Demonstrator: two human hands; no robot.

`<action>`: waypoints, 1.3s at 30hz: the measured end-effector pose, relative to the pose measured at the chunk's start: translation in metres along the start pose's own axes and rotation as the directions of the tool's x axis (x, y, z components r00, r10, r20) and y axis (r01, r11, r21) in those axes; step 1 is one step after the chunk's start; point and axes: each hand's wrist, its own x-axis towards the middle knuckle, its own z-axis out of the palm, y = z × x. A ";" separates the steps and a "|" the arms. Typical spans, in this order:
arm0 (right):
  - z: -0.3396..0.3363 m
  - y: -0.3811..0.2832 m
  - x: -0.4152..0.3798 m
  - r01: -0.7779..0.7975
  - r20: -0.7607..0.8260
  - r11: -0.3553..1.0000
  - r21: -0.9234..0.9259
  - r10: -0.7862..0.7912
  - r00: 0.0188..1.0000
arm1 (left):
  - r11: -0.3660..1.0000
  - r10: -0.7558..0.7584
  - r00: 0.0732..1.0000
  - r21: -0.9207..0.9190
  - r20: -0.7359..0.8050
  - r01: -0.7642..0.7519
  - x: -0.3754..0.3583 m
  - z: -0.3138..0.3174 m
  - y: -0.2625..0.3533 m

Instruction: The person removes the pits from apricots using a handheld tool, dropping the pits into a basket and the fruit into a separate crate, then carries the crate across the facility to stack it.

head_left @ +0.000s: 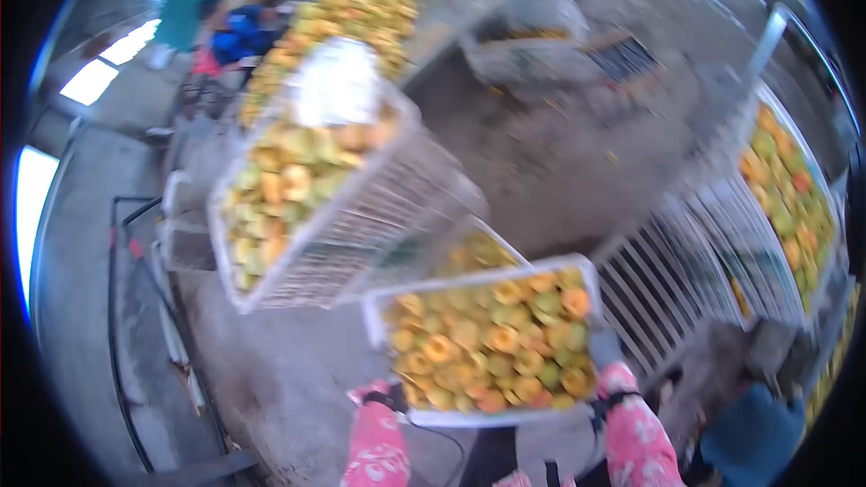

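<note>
A white crate full of halved yellow, orange and green fruit is held level in front of my body. My left hand, below a pink sleeve, is at the crate's left side. At its right side my right hand grips the edge. Both hands look gloved and blurred, with the fingers wrapped against the crate ends. Just beyond the crate, part of another crate with yellow fruit shows on the floor side.
Stacked crates rise ahead left, a white bag on top. More stacked crates stand at right. A fruit-covered table runs behind. A person in blue is far left; another person's blue-green clothing shows lower right.
</note>
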 end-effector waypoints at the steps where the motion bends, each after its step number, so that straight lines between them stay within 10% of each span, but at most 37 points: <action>1: -0.001 -0.003 0.002 -0.103 0.013 0.990 -0.094 0.104 0.994 | 1.000 0.011 0.999 0.001 0.041 -0.011 -0.008 -0.009 0.000; 13: -0.091 0.091 -0.039 -0.331 0.147 0.943 -0.028 0.331 0.932 | 0.999 0.029 0.937 -0.027 0.348 -0.021 -0.117 0.034 0.083; 17: -0.112 0.142 -0.060 -0.394 0.032 0.878 0.273 0.401 0.915 | 0.996 0.049 0.925 0.046 0.377 -0.071 -0.139 0.044 0.105; 19: -0.119 0.166 -0.071 -0.421 -0.103 0.901 0.103 0.430 0.897 | 0.991 0.077 0.918 0.074 0.388 -0.115 -0.147 0.049 0.122; 21: -0.130 0.187 -0.086 -0.400 0.003 0.786 0.472 0.452 0.892 | 0.981 0.116 0.911 0.096 0.396 -0.166 -0.154 0.055 0.140; 25: -0.090 0.326 -0.089 -0.473 -0.070 0.667 0.575 0.617 0.784 | 0.945 0.230 0.880 0.121 0.415 -0.304 -0.176 0.076 0.199; 30: -0.202 0.248 -0.121 -0.461 0.199 0.110 0.881 0.797 0.570 | 0.853 0.429 0.768 0.065 0.475 -0.517 -0.225 0.127 0.311; 34: -0.212 0.298 -0.137 -0.341 0.314 -0.115 0.933 0.723 0.615 | 0.777 0.532 0.671 0.016 0.516 -0.629 -0.266 0.172 0.401; 39: -0.232 0.322 -0.132 -0.335 0.244 -0.014 0.942 0.716 0.654 | 0.623 0.755 0.498 -0.227 0.427 -0.749 -0.303 0.224 0.474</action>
